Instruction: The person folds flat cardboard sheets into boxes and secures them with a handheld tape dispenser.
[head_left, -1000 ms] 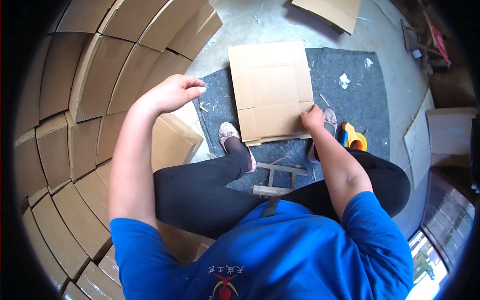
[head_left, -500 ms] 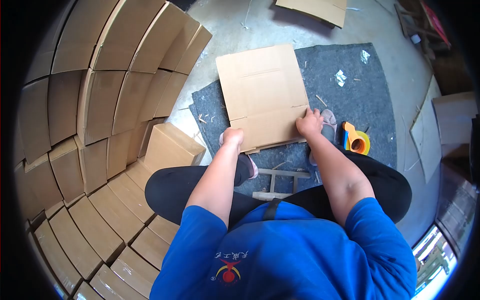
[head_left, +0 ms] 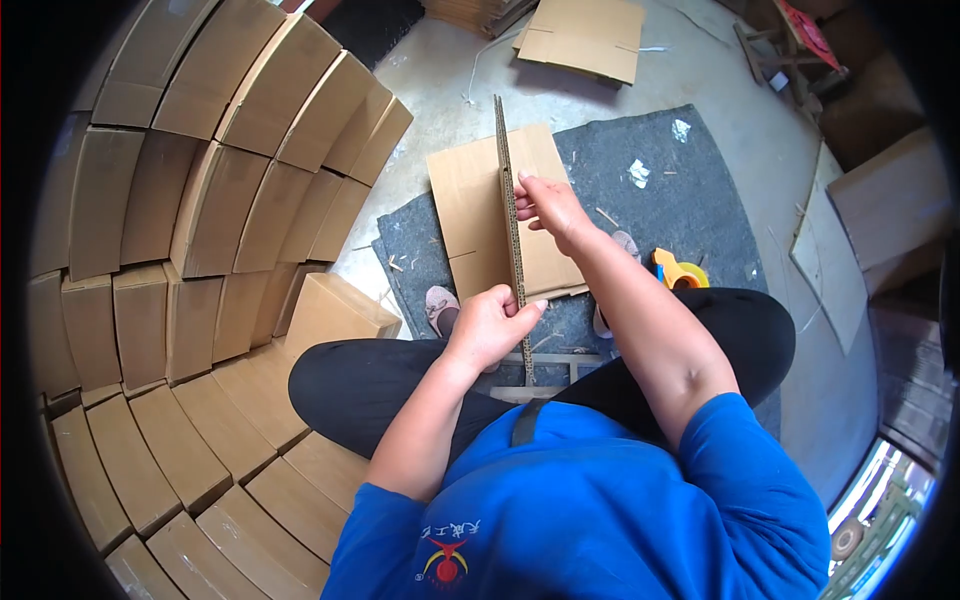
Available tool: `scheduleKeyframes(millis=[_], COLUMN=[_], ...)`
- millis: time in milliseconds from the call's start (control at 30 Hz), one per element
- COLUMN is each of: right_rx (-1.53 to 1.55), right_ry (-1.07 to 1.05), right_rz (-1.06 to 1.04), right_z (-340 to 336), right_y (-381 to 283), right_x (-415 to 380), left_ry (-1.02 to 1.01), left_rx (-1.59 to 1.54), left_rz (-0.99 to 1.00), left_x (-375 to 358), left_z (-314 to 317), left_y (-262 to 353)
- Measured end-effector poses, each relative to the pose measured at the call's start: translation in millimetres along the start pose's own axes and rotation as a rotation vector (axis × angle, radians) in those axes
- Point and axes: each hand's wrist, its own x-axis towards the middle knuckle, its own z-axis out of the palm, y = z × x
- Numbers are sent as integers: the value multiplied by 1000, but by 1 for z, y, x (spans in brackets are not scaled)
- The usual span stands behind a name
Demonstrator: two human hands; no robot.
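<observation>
A flattened cardboard box (head_left: 503, 140) stands on edge in front of me, seen almost edge-on with its corrugated layers showing. My left hand (head_left: 490, 325) grips its near lower part, with the thumb on the right side. On the board's right face rest the fingertips of my right hand (head_left: 553, 212), slightly bent and apart, not wrapped round it. Beneath, more flat cardboard (head_left: 460, 205) lies on a dark grey mat (head_left: 670, 200) between my feet.
Stacked closed cartons (head_left: 240, 200) rise on my left and continue beside my leg. An orange tape dispenser (head_left: 675, 268) lies on the mat to the right. Further off are flat cardboard sheets (head_left: 585, 40) on the floor. A small metal frame (head_left: 560, 368) sits near my lap.
The top flattened box has been lifted from lying flat to standing on edge, exposing cardboard below. Both hands have shifted: the right up onto its face, the left nearer my body.
</observation>
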Motion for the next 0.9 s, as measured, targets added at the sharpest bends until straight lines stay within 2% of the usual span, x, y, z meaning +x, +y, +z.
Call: scheduleKeyframes(millis=[33, 100, 200, 300, 333, 433, 533, 600, 667, 700, 767, 800, 833, 900], right_rx=[-61, -254, -636, -459, -415, -310, -340, -358, -556, -826, -1103, -1154, -1205, -1286], right_ry=[-31, -35, -83, -106, -100, -93, -105, -124, -54, 100, 125, 181, 165, 106], right_rz=[-37, -57, -95, -46, -14, -84, -164, -201, -277, -512, -483, -483, -501, -479], right_z=[1, -2, -13, -14, -13, -6, 0, 3, 10, 13, 20, 19, 15, 8], right_y=[-19, -50, -54, -43, -39, -28, -30, -37, -43, -36, -57, -64, -75, -83], right_x=[-11, -37, -46, -50, -50, -48, -48, -52, -58, -55, -79, -92, -106, -125], left_ry=[1, 144, 214, 149, 134, 133, 88, 159, 407, 525, 746, 799, 859, 864], left_rx=[-3, -96, -146, -572, -647, -777, -888, -872, -554, -389, -45, -12, -74, -11], left_rz=[19, 139, 195, 139, 38, 54, 38, 36, 198, 273, 413, 397, 399, 275], left_x=[2, 4, 23, 50, 47, 41, 32, 33, 32, 32, 33, 34, 47, 66], left_z=[5, 12, 14, 17, 12, 5, -6, -8, -9, -10, -13, -25, -36, -60], left_y=[-2, 0, -3, -14, -9, -11, -14, -18, -16, -14, -11, -7, -12, -17])
